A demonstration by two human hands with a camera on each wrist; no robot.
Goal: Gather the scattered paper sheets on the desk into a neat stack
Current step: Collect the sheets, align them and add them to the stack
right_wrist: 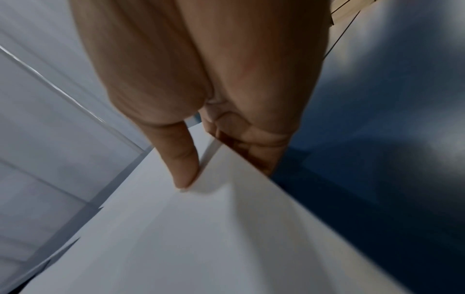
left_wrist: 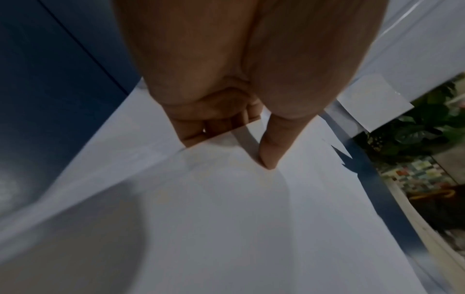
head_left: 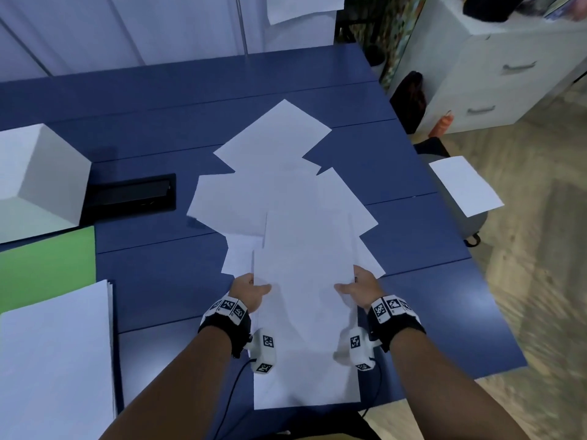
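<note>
While further white sheets [head_left: 273, 147] lie fanned out and overlapping on the blue desk [head_left: 158, 100], a held sheet [head_left: 305, 312] is gripped at its side edges above the desk's near part, pinched thumb-over-fingers by the left hand [head_left: 249, 292] and likewise by the right hand [head_left: 362, 285].

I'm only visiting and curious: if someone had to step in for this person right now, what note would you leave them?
Left hand: grips the left edge of the held sheets, thumb on top, fingers beneath.
Right hand: grips the right edge the same way.
Both hold the sheets over the near part of the blue desk.
Done: a few sheets are gathered in the hands.
Left: the loose sheets fanned out beyond the hands, overlapping at angles. One sheet lies off the desk's right side. Collect them all and square the edges.
</note>
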